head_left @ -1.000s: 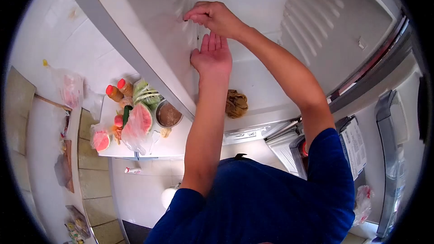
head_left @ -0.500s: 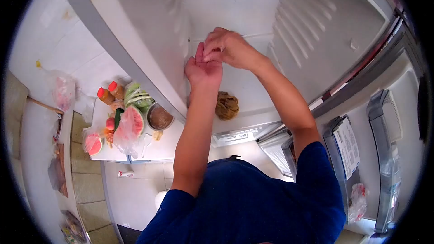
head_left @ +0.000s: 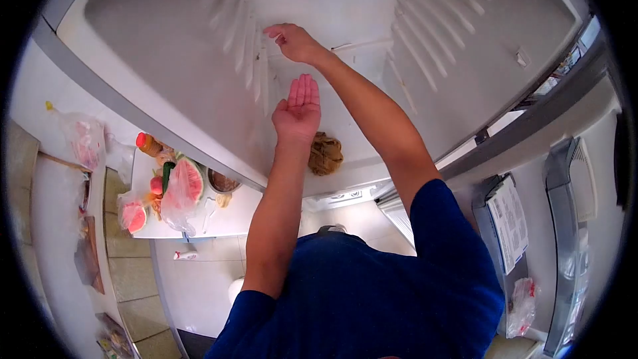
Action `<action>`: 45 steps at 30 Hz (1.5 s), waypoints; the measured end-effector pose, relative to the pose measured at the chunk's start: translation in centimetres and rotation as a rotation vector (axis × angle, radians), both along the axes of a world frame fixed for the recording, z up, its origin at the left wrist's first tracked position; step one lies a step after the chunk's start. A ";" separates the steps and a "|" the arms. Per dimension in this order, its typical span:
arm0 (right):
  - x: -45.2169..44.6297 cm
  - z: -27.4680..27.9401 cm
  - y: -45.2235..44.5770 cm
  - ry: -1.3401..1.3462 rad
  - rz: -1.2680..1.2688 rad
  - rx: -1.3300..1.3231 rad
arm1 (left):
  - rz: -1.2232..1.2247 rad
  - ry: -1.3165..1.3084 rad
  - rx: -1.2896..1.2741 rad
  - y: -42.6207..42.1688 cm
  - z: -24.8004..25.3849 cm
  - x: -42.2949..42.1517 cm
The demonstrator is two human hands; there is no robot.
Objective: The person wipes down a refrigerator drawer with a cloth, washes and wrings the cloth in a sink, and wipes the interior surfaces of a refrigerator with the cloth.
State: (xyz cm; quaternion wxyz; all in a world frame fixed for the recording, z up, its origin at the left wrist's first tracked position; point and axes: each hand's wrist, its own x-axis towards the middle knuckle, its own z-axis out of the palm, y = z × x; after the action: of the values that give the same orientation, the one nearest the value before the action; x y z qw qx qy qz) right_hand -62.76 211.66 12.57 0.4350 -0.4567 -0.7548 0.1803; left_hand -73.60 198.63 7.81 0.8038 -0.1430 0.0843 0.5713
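Inside the fridge compartment (head_left: pixel 332 0), my left hand (head_left: pixel 298 112) is held palm up with its fingers stretched out flat. I can make out nothing lying on that palm. Beyond it, my right hand (head_left: pixel 292 41) reaches to the ribbed left inner wall (head_left: pixel 229 33). Its fingers extend toward the wall, with the thumb apart below them; whether the fingertips touch the wall I cannot tell. A crumpled brown cloth (head_left: pixel 325 155) lies on the compartment floor near the front edge, just right of my left wrist.
Left of the fridge, a white table (head_left: pixel 229 216) bears cut watermelon (head_left: pixel 193 179), red-capped bottles (head_left: pixel 149 143), a cucumber (head_left: pixel 167 176) and a metal bowl (head_left: pixel 222 181). On the right stands the open fridge door (head_left: pixel 598 126), its shelves holding a white box (head_left: pixel 508 223) and a plastic bag (head_left: pixel 523 306).
My right hand has left its place over my left palm and moved up and left to the wall. My left hand's fingers have straightened. The view has shifted.
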 end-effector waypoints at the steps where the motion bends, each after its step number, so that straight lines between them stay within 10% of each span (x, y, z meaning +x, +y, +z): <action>1: -0.2 -0.4 1.3 0.014 -0.086 0.000 | -0.017 -0.047 0.002 0.3 -0.6 0.4; 14: -0.2 -2.4 9.9 -0.130 0.042 0.004 | 0.174 -0.236 0.041 8.2 -0.9 1.3; 26: -0.8 -3.0 5.7 0.510 0.177 -0.466 | 0.181 -0.184 0.033 9.4 -1.9 1.0; 31: 0.0 -3.8 4.8 0.099 0.179 -0.069 | 0.169 -0.111 0.039 9.2 -2.3 1.2; 41: -1.3 -2.8 3.6 0.337 0.162 -0.162 | 0.172 -0.050 0.038 10.2 -1.7 0.8; 45: -1.1 -3.4 4.1 0.032 0.110 -0.043 | 0.168 -0.079 0.082 11.0 -2.8 0.8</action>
State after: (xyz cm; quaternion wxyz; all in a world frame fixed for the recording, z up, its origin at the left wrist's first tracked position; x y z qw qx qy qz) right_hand -63.85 215.72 9.16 0.4265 -0.4209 -0.7676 0.2273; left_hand -72.76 209.60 5.05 0.7610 -0.1388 0.0167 0.6335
